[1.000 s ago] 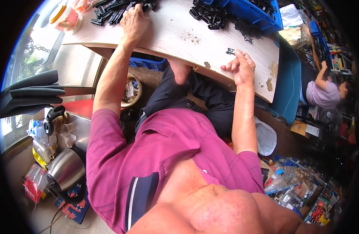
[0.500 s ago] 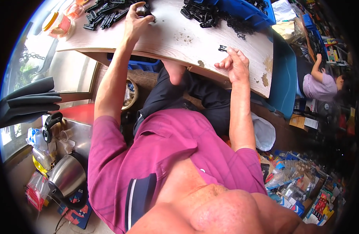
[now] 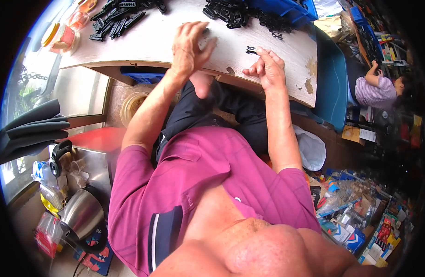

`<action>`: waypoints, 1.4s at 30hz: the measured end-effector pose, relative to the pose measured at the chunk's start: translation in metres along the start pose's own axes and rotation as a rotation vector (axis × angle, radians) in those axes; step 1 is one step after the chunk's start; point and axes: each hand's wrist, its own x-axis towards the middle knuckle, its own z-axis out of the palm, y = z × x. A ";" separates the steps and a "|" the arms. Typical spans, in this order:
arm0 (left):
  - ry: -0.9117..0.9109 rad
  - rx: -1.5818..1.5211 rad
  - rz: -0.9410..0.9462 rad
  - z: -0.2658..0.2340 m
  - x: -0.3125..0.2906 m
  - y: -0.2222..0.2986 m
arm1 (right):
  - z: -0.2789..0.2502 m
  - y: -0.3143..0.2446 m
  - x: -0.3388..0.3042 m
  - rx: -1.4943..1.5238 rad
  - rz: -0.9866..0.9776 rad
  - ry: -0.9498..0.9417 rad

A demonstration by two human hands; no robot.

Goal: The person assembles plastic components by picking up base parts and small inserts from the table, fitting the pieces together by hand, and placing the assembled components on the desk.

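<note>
Over the near part of the worktable, my left hand is open, its thumb apart from the fingers. A small dark thing shows by its fingertips, too blurred to name. My right hand pinches a small black plastic part between thumb and forefinger above the table's right side. Long black plastic pieces lie in a loose heap at the far left. A second heap of black parts is at the far middle. One separate black part lies beyond my right hand.
A blue crate stands at the table's far right. Jars sit at its left edge. Under the table is a blue bin. A teal container stands on the right, with another person beyond. A steel kettle is low left.
My left hand has come right and nearer, away from a dark piece by the left heap. My right hand keeps its pinch on the black part. The whole view has shifted slightly.
</note>
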 end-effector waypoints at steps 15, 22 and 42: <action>-0.214 -0.191 -0.161 0.021 -0.023 0.036 | 0.031 0.014 -0.005 -0.072 0.008 -0.161; -0.189 -0.575 -0.637 0.017 -0.020 0.054 | 0.036 0.020 -0.006 -0.183 -0.053 -0.227; -0.230 -0.250 -0.436 -0.001 -0.015 0.006 | 0.040 0.008 -0.002 0.079 -0.215 -0.168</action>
